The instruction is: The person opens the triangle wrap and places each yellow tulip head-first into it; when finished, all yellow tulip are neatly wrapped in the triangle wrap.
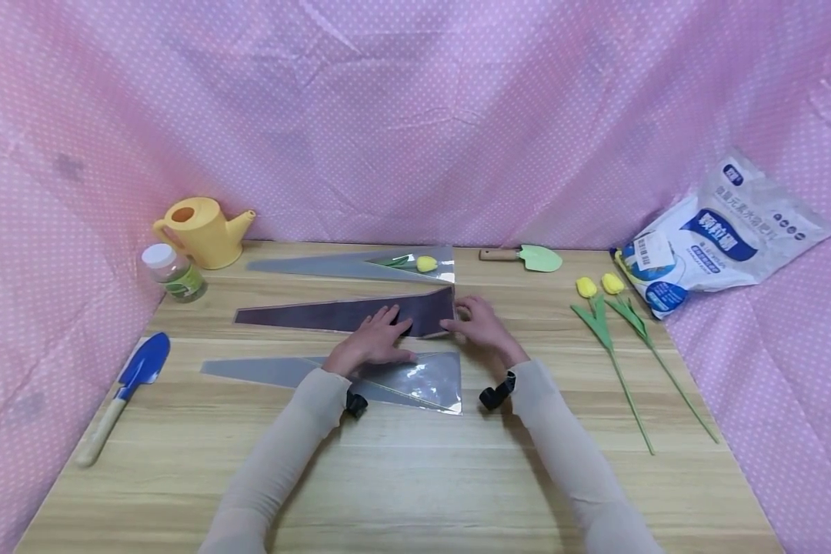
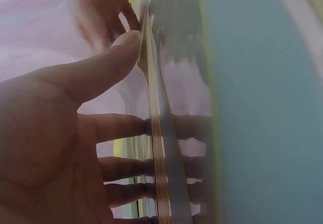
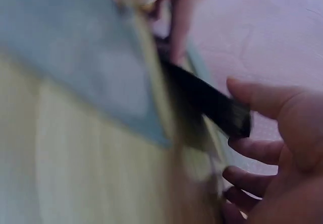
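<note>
1. The dark purple-brown, tapered sleeve of thin, film-like material (image 1: pixel 318 314) lies across the middle of the bench (image 1: pixel 415 477), between two clear greyish tapered sleeves, one farther off (image 1: pixel 305 265) and one nearer (image 1: pixel 263 371). Its narrow end points left; its wide end, on the right, is raised and bent.
2. The left hand (image 1: pixel 374 338) is spread, its fingers fairly straight, the fingertips resting on the dark sleeve; it grips nothing.
3. The right hand (image 1: pixel 481 323) is partly closed at the wide end, thumb to one side and fingers to the other, and seems to pinch the edge; the right wrist view is too blurred to show how firmly.
4. The dark sleeve should be very light and floppy, likely slick, so it may slide on the bench unless a flat palm steadies it.
5. It probably creases easily and could tear at a seam if pulled hard.
6. The best hold looks to be a light pinch at a wide-end corner, the other hand pressing mid-length.
</note>
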The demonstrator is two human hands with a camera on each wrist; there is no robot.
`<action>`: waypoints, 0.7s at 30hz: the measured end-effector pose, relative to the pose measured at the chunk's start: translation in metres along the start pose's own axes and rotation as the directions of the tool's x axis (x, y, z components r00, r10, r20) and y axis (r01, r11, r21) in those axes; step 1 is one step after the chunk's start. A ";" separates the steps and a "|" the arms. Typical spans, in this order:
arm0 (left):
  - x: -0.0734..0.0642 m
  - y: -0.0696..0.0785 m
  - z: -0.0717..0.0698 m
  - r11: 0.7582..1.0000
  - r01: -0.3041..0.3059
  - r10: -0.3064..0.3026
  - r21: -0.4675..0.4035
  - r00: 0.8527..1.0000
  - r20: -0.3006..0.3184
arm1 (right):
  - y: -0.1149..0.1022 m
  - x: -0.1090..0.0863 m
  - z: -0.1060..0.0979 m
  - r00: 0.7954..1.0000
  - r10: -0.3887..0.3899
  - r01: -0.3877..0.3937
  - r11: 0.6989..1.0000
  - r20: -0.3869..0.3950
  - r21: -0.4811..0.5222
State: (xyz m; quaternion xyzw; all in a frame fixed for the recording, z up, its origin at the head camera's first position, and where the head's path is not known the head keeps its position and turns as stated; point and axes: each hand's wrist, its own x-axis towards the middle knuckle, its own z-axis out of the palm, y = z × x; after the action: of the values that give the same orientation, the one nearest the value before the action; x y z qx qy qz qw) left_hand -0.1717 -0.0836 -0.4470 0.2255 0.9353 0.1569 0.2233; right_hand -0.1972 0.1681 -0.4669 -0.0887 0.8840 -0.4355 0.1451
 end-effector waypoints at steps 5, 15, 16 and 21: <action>0.000 0.000 0.001 1.000 0.001 -0.001 -0.011 1.000 -0.006 | -0.003 -0.002 -0.004 0.996 0.053 -0.072 0.949 0.070 0.306; 0.002 0.012 -0.002 0.989 -0.033 0.012 -0.142 0.989 -0.145 | -0.006 -0.003 -0.004 0.992 0.102 -0.127 0.827 0.075 0.547; 0.004 0.016 -0.001 0.982 -0.047 0.016 -0.184 0.985 -0.171 | -0.006 -0.003 -0.003 0.992 0.103 -0.126 0.821 0.072 0.557; 0.018 0.035 0.004 0.892 -0.096 -0.035 -0.443 0.960 -0.278 | -0.007 -0.002 -0.003 0.991 0.122 -0.131 0.776 0.056 0.616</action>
State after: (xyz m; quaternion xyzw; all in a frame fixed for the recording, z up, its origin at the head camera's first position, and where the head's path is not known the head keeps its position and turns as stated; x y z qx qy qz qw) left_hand -0.1711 -0.0440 -0.4429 0.1579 0.8914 0.4035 0.1331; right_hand -0.1960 0.1664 -0.4597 0.0204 0.6954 -0.6897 0.2008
